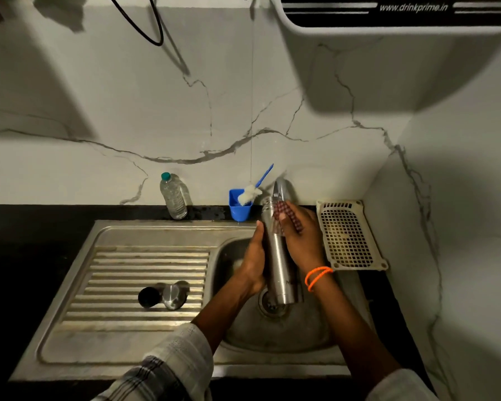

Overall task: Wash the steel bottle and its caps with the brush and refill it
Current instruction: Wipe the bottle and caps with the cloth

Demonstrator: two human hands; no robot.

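The steel bottle [278, 256] stands upright over the sink bowl [275, 328], its open mouth just under the tap [281, 188]. My left hand [253, 259] holds its left side with the fingers wrapped round it. My right hand [300, 238] presses a red checked scrub cloth [287, 214] against the bottle's upper right side and grips it there. Two caps lie on the ribbed drainboard: a black one [148, 297] and a steel one [174, 296]. The bottle brush [250, 193], white bristles and blue handle, leans in a blue cup [239, 208] behind the sink.
A clear plastic water bottle [173, 196] with a teal cap stands on the black counter at the wall. A cream plastic grate [349, 235] lies right of the sink. A water purifier [388, 39] hangs on the wall above right.
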